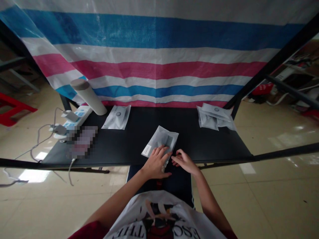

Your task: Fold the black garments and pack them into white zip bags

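A frosted plastic zip bag (159,136) with a white label and something dark inside lies tilted near the front edge of the black table. My left hand (157,162) rests on its lower part, fingers spread and the thumb held out toward the right. That hand covers the bag's near end. Just right of the bag's edge is my right hand (184,161), its fingers loosely bent and nothing visible in them. I cannot tell whether its fingertips touch the bag.
On the black table (144,116) are another frosted bag (117,117) at back left and several overlapping bags (215,116) at back right. A pale bottle (89,98), a power strip (77,119) with chargers and a blurred-out phone (83,142) occupy the left. A striped sheet (154,53) hangs behind.
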`<action>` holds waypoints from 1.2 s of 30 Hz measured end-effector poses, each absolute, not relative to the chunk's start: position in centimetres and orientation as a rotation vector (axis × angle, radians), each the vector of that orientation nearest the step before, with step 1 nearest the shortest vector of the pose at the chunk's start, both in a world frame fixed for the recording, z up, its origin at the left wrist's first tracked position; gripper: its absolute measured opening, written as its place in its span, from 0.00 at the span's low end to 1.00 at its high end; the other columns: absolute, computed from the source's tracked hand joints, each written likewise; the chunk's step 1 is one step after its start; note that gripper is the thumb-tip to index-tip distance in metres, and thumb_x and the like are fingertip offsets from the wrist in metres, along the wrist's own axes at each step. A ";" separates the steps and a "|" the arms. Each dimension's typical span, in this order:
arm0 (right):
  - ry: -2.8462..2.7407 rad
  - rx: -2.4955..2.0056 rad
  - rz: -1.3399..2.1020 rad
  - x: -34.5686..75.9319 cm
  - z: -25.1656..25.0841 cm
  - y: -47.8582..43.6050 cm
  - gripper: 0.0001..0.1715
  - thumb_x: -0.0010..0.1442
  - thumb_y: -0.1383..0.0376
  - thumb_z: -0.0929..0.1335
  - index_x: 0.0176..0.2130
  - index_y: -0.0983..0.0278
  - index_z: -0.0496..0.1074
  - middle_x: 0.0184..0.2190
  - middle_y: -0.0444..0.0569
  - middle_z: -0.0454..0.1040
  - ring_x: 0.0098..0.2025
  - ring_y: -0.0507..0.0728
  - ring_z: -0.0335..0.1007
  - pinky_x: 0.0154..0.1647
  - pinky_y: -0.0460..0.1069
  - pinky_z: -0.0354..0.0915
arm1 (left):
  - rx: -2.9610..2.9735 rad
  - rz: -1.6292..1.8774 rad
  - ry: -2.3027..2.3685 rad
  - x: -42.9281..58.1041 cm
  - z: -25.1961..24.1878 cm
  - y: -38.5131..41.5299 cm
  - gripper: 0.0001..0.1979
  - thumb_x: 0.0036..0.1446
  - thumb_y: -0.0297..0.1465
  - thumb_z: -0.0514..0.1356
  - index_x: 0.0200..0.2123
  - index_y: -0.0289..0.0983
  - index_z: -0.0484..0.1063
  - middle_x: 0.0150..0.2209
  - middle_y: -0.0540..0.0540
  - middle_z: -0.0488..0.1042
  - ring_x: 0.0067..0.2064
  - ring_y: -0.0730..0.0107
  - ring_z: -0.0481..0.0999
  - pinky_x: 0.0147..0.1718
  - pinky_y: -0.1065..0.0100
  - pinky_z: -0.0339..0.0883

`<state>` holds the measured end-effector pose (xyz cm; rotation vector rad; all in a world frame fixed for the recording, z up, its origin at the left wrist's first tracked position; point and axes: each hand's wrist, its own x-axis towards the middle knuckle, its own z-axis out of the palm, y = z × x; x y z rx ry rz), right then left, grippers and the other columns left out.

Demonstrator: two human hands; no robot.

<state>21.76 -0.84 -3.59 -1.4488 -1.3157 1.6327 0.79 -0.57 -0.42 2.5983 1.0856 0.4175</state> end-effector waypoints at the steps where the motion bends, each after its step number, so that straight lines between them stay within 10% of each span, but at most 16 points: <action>1: -1.311 -1.438 1.653 21.7 -3.6 -1.0 0.28 0.52 0.46 0.72 0.37 0.59 0.57 0.28 0.42 0.76 0.28 0.54 0.76 0.28 0.48 0.68 | 2.610 0.380 1.077 0.8 -0.7 -0.9 0.41 0.46 0.45 0.67 0.62 0.39 0.60 0.65 0.36 0.59 0.67 0.42 0.52 0.61 0.46 0.52; 8: -1.301 -1.350 1.720 20.4 -4.0 -1.5 0.30 0.47 0.47 0.75 0.34 0.59 0.56 0.25 0.39 0.74 0.27 0.54 0.75 0.26 0.46 0.66 | 2.567 0.523 1.068 0.8 -2.1 -0.5 0.31 0.53 0.26 0.60 0.61 0.34 0.60 0.63 0.37 0.62 0.67 0.52 0.55 0.61 0.55 0.59; 14: -1.172 -1.327 1.671 19.1 -3.7 -1.5 0.29 0.47 0.47 0.74 0.31 0.59 0.56 0.23 0.39 0.72 0.27 0.53 0.74 0.26 0.46 0.67 | 2.541 0.650 1.049 0.1 -2.2 -0.6 0.06 0.60 0.26 0.57 0.39 0.36 0.72 0.41 0.44 0.76 0.46 0.62 0.75 0.46 0.63 0.70; 36: -1.335 -1.525 0.832 19.7 -5.4 5.9 0.19 0.54 0.49 0.65 0.28 0.58 0.55 0.23 0.43 0.65 0.25 0.54 0.63 0.27 0.47 0.61 | 2.409 0.891 1.130 1.3 1.3 -7.8 0.09 0.64 0.26 0.52 0.33 0.37 0.71 0.31 0.47 0.75 0.33 0.69 0.74 0.33 0.67 0.67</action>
